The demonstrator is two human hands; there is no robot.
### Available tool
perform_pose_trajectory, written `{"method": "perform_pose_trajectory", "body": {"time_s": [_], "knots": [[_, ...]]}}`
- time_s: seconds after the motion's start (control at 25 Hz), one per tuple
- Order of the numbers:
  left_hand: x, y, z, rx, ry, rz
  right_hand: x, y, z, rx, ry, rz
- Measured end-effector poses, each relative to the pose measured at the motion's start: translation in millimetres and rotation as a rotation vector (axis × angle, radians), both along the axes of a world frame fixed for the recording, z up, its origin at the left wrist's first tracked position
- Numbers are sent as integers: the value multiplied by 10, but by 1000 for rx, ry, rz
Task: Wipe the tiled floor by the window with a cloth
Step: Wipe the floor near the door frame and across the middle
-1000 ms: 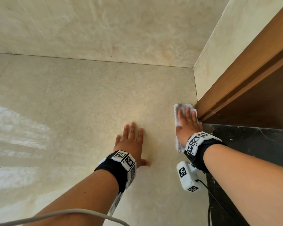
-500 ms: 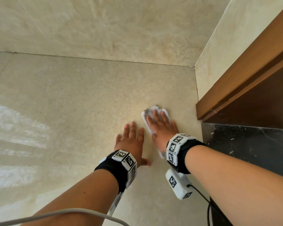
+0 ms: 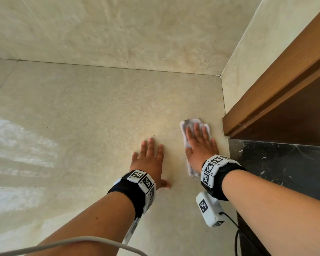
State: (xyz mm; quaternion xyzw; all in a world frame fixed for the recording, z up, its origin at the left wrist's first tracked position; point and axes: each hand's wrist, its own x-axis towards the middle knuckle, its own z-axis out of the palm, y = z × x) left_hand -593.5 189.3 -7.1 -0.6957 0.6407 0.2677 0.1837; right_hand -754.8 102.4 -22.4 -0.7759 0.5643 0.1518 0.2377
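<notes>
On the beige tiled floor (image 3: pixel 100 111), the right hand (image 3: pixel 201 146) presses flat on the cloth (image 3: pixel 189 124) near the wooden frame (image 3: pixel 277 93); the left hand (image 3: pixel 150 159) rests flat, fingers spread.

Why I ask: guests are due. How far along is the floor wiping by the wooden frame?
Done: no wiped streak shows on the beige tile, so I cannot tell. In hand: the right hand presses the pale cloth flat near the wooden frame; the left hand braces flat on the tile. Left: probably the sunlit stretch and the speckled dark stone strip.
</notes>
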Motion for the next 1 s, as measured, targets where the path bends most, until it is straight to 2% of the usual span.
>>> {"method": "perform_pose_trajectory", "body": {"time_s": [0.36,0.48,0.76,1.0], "knots": [[-46,-88,56,-5,-22,51,-247,-89,7,-2,64,-175],[-61,-104,47,11,-34,67,-171,-99,36,24,42,-93],[-151,-144,-11,27,-17,99,215,179,55,112,13,286],[-176,-135,-51,-5,-44,128,-11,137,21,40,55,291]]}}
